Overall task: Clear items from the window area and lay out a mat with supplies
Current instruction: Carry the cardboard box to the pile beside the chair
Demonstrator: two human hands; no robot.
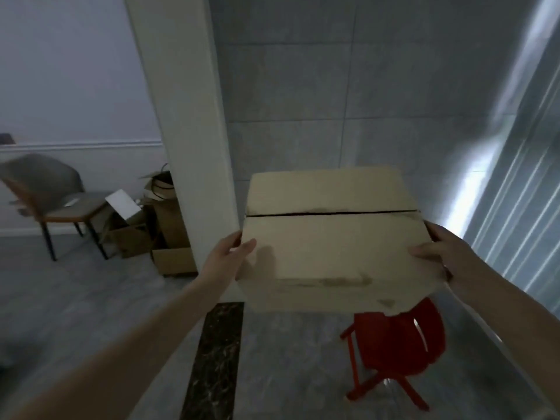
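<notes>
You are carrying the cardboard box [333, 237] in mid-air with both hands, directly above the red chair [394, 350], which stands on the grey floor [288, 374] just beside the bright window [521, 177]. Your left hand [230, 253] takes the box's left edge with the thumb laid over the top flap and the fingers out of sight beneath; your right hand [439, 253] does the same on the right edge, so each grip is closed on the box from the side. The top flaps meet in a dark seam and seem untaped, so if you tilt the box toward you the flaps could lift and whatever is inside could shift or spill. You are holding only by the edges, so a heavy load could make the cardboard buckle and slip from your thumbs. The box also hides the chair from you; stepping forward risks catching its legs. To the chair's left rises the white pillar [188, 147], and beyond it sit more opened cartons [157, 225] and a grey chair [51, 192], a cluttered place to set down.
</notes>
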